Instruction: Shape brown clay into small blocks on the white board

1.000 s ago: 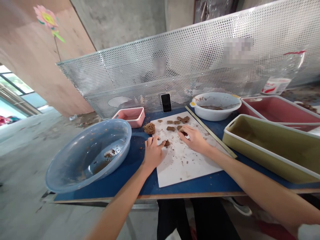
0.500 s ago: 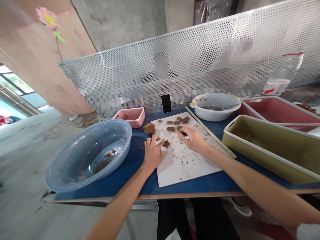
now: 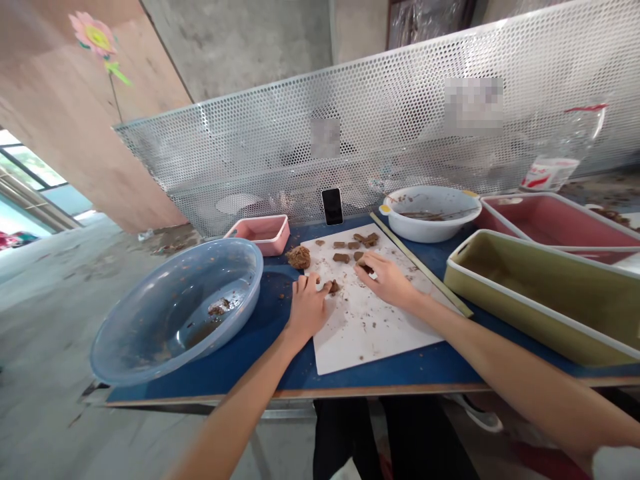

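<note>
A white board [image 3: 345, 350] lies on the blue tabletop, strewn with brown crumbs. My left hand [image 3: 307, 308] rests at its left side, fingers bent but apart, with the thumb touching a small brown clay-like lump [image 3: 335, 287]. My right hand [image 3: 385, 277] is closed around another brown clay-like piece [image 3: 367, 269], mostly hidden by the fingers. Just behind it sit several short brown pieces, among them one chunk [image 3: 341, 257] and a cluster [image 3: 369, 239]. A larger rough brown ball [image 3: 299, 257] lies at the board's left edge.
Left stands a big blue basin [image 3: 145, 320] with some water and brown matter. A small pink tub [image 3: 281, 237] and a phone [image 3: 333, 207] are behind. Rightward are a wooden strip [image 3: 425, 267], a white basin [image 3: 433, 230], an olive trough [image 3: 515, 293] and pink trough [image 3: 565, 200]. A perforated metal screen [image 3: 240, 147] borders the back.
My left hand has shifted slightly, its thumb now overlapping more of the brown lump, which has moved a little right. My right hand stays almost in place.
</note>
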Tool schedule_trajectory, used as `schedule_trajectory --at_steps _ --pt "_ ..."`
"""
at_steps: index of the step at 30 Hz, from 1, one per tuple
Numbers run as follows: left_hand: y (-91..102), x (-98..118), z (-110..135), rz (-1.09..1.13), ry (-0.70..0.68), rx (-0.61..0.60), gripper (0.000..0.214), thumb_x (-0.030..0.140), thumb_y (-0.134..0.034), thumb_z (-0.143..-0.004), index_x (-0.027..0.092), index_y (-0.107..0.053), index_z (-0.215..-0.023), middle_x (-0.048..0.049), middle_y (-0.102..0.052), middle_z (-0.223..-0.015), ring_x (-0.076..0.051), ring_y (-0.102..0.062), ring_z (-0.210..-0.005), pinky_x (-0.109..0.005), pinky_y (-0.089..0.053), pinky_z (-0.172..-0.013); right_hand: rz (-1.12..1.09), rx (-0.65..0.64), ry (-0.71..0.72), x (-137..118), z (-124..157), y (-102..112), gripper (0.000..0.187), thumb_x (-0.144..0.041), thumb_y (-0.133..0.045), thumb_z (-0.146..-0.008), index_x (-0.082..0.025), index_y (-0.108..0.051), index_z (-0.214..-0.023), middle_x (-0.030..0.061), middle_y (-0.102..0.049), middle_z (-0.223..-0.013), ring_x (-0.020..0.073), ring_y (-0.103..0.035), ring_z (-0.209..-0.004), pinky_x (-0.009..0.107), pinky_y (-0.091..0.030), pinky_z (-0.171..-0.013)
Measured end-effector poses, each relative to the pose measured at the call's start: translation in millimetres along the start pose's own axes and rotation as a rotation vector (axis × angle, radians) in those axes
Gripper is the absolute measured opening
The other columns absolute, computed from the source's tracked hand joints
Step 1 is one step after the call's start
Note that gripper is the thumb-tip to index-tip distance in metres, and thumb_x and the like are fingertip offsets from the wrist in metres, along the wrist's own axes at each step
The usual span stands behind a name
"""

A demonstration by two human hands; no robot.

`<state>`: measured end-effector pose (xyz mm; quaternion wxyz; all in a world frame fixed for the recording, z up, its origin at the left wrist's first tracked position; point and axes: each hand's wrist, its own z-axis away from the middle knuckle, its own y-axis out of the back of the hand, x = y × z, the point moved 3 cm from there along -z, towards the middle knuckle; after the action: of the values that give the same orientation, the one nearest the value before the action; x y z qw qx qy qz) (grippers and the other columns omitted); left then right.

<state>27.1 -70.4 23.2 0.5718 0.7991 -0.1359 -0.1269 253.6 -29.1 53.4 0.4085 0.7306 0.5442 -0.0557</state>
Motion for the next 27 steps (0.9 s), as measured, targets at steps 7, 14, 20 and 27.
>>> schedule_trajectory --at_steps 7,14,20,27 --pt "-1.0 -2.5 2.4 0.045 0.045 0.023 0.055 0.008 -0.058 -0.092 0.029 -0.076 -0.140 -0.0151 -0.057 -0.134 -0.034 -0.046 -0.114 -0.049 -0.043 -0.095 -0.002 -0.010 -0.007 -0.3 -0.2 0.5 0.026 -0.036 -0.051 -0.111 -0.026 -0.055 -0.088 0.0048 -0.063 -0.086 0.0242 -0.065 -0.084 0.040 -0.055 -0.079" --pt "-1.1 -3.9 3.9 0.024 0.049 0.034 0.051 0.010 -0.058 -0.093 0.028 -0.079 -0.137 -0.0153 -0.056 -0.129 -0.034 -0.045 -0.113 -0.050 -0.043 -0.094 0.001 -0.012 -0.015 0.1 -0.4 0.1 0.029 -0.040 -0.050 -0.112 -0.026 -0.056 -0.088 0.0054 -0.063 -0.086 0.0242 -0.064 -0.084 0.041 -0.056 -0.079" --pt "0.9 -2.0 3.1 0.020 0.040 0.026 0.049 0.010 -0.060 -0.093 0.025 -0.079 -0.136 -0.0159 -0.057 -0.127 -0.035 -0.045 -0.113 -0.049 -0.043 -0.094 0.005 -0.028 -0.013 0.6 -0.9 0.2 0.028 -0.038 -0.049 -0.112 -0.026 -0.054 -0.088 0.0047 -0.062 -0.086 0.0232 -0.063 -0.083 0.040 -0.054 -0.079" --pt "1.6 -3.1 7.2 0.047 0.045 0.060 0.052 0.006 -0.060 -0.091 0.027 -0.080 -0.134 -0.0147 -0.057 -0.122 -0.034 -0.046 -0.110 -0.048 -0.042 -0.093 -0.003 -0.015 -0.005 1.1 -0.2 0.0 0.027 -0.038 -0.051 -0.112 -0.026 -0.055 -0.088 0.0043 -0.062 -0.085 0.0233 -0.064 -0.083 0.040 -0.054 -0.078"
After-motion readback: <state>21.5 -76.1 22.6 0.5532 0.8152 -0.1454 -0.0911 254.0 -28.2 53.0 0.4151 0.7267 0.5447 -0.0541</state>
